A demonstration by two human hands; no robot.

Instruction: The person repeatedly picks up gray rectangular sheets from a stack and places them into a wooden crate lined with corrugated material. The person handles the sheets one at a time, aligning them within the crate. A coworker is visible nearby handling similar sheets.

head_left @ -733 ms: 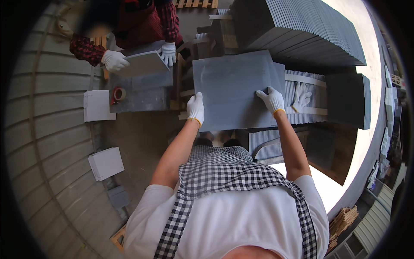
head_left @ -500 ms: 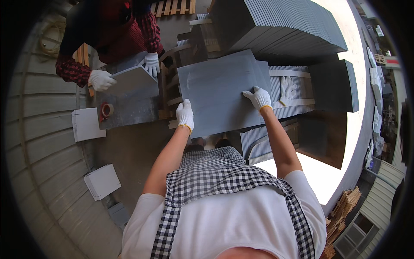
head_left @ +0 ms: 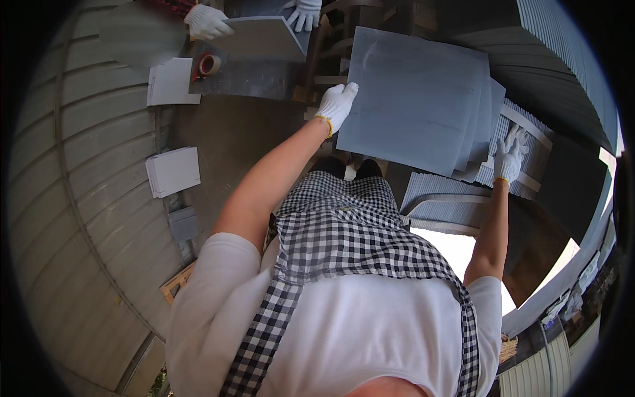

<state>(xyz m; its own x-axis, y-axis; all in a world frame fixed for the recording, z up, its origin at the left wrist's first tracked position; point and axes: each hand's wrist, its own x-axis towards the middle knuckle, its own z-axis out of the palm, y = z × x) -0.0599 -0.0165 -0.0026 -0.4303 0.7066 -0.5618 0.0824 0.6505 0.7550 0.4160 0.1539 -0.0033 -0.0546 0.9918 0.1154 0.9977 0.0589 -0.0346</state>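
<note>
Above the strapped bundle of sheets (head_left: 522,169), a large grey sheet (head_left: 413,99) is being handled.
Left hand (head_left: 336,104) grips its near-left edge closed; right hand (head_left: 508,156) rests flat, grip open, on the bundle. Best kept level, supported on both sides.

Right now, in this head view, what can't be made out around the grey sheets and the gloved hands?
- Left hand fingertips: hidden behind the large grey square sheet.
- Sheets fanned beneath it: too overlapped to count.
- Right hand grip: too small to tell.
- Co-worker's gloved hands: arms cut off by the top edge.
</note>
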